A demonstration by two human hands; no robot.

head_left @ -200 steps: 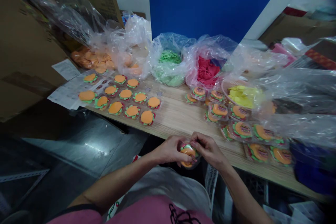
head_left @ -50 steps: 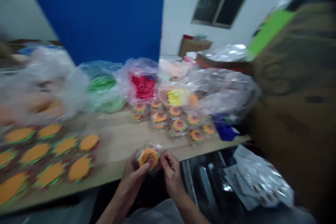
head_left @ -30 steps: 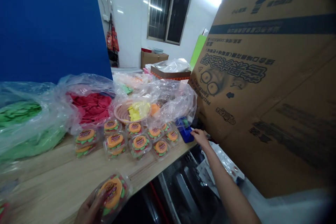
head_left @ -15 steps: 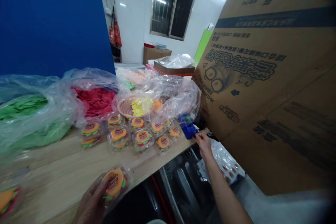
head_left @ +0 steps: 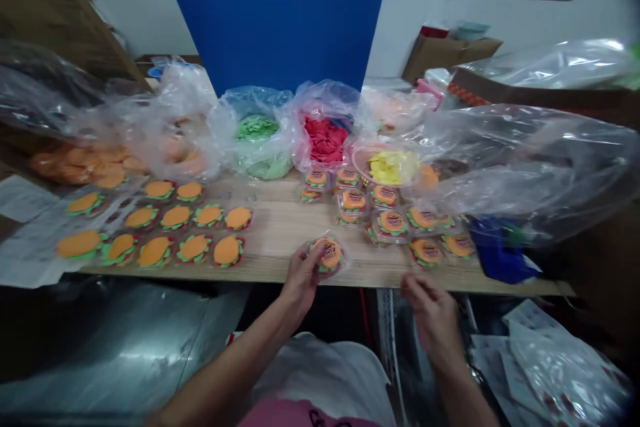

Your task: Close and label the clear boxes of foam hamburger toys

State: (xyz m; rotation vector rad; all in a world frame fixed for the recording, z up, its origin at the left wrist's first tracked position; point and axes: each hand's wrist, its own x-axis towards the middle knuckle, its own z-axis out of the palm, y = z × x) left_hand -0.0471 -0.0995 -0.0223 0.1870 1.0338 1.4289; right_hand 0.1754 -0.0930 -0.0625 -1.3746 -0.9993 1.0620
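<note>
The left hand (head_left: 301, 273) grasps a burger pack (head_left: 329, 255) at the tabletop (head_left: 280, 227) edge; the right hand (head_left: 431, 303), released, hovers beside it.

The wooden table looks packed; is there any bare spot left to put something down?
Yes: bare table lies between the open burger rows and the packed tubs, ahead of the left hand holding a tub. The back edge is crowded with plastic bags.
</note>
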